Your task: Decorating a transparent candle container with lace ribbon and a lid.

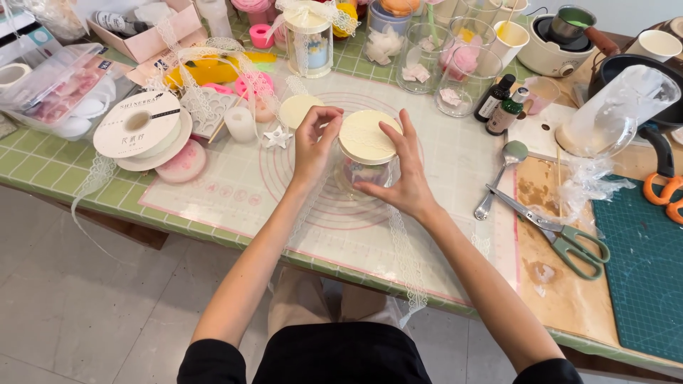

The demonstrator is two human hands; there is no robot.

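Observation:
A clear glass jar (pixel 359 173) with a cream lid (pixel 366 136) stands on the pale silicone mat (pixel 235 188) at the middle of the table. My left hand (pixel 314 144) touches the jar's left side, fingertips at the lid's rim. My right hand (pixel 403 171) cups the jar's right side, thumb low on the glass. White lace ribbon (pixel 405 249) runs from under the jar down over the table's front edge.
Ribbon spools (pixel 146 131) lie at left, with a plastic box (pixel 60 89) behind. Glass jars (pixel 455 67) and a finished lace-tied jar (pixel 307 39) stand at the back. A spoon (pixel 501 174), scissors (pixel 558 231), small bottles (pixel 498 99) and a green cutting mat (pixel 644 267) lie to the right.

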